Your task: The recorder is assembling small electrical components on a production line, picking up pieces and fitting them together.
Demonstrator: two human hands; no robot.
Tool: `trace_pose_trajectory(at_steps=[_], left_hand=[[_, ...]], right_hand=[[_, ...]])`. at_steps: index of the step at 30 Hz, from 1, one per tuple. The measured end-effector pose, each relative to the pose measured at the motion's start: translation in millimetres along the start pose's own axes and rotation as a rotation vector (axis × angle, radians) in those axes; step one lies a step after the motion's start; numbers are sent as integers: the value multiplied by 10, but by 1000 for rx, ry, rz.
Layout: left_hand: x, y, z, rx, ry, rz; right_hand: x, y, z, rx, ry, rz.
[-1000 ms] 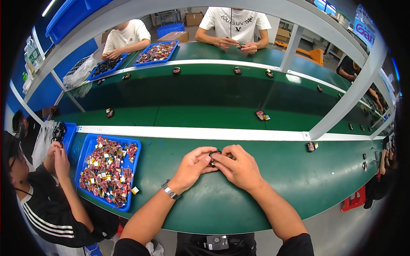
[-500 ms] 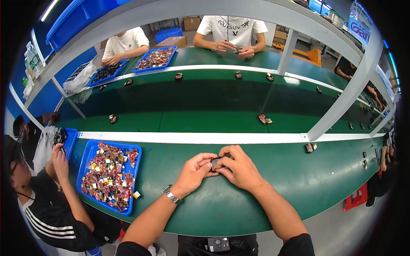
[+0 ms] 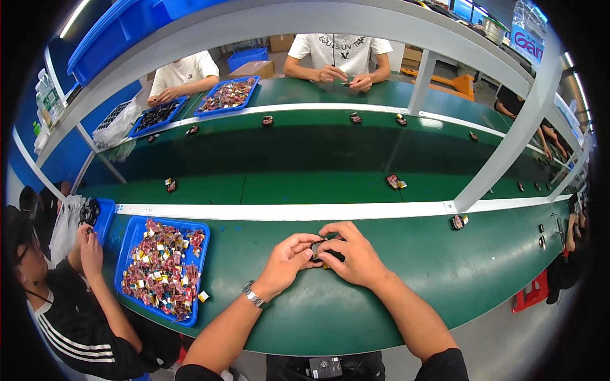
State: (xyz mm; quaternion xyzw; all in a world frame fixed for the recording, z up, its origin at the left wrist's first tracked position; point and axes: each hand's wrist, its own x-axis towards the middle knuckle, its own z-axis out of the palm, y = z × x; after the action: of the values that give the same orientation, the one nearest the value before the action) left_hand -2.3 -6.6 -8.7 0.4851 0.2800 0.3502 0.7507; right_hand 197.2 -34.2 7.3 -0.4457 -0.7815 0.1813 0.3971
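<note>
Over the green worktop [image 3: 286, 324], my left hand [image 3: 284, 263] and my right hand [image 3: 357, 257] meet, both closed on one small dark electronic assembly [image 3: 317, 249]. Fingertips cover much of it, so its exact kind is hard to make out. The left thumb and fingers grip its left side; the right thumb and forefinger press on it from the right. A bit of yellow shows below the right fingers. To the left stands a blue tray [image 3: 206, 244] heaped with small reddish circuit boards [image 3: 159, 270] carrying white and yellow parts. One loose piece [image 3: 203, 296] lies against its right edge.
A white rail [image 3: 286, 210] divides my worktop from the green belt [image 3: 286, 187], where several small assemblies lie. Another assembly [image 3: 459, 221] rests right of my hands. A grey post [image 3: 502, 152] rises at right. Co-workers sit at left and across, beside blue trays.
The dark assembly has tilted slightly between my fingers, and a yellow bit now shows beneath it. My hands stay nearly in place. The view has shifted a little.
</note>
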Motion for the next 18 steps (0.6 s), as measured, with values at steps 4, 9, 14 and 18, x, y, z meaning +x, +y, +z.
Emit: trace_pose_trajectory(at_steps=[4,9,14,18], left_hand=[[0,-29,-32,-7,-78,52],[18,-42,-19,-13,-75,33],[-14,-3,0,43,-28,-6],[7,-56,-11,89,-6,22]], right_hand=[[-10,-12,50,42,18,33],[-35,-2,54,91,37,86],[-26,4,37,179,-9,61],[-52,36,60,185,-10,69]])
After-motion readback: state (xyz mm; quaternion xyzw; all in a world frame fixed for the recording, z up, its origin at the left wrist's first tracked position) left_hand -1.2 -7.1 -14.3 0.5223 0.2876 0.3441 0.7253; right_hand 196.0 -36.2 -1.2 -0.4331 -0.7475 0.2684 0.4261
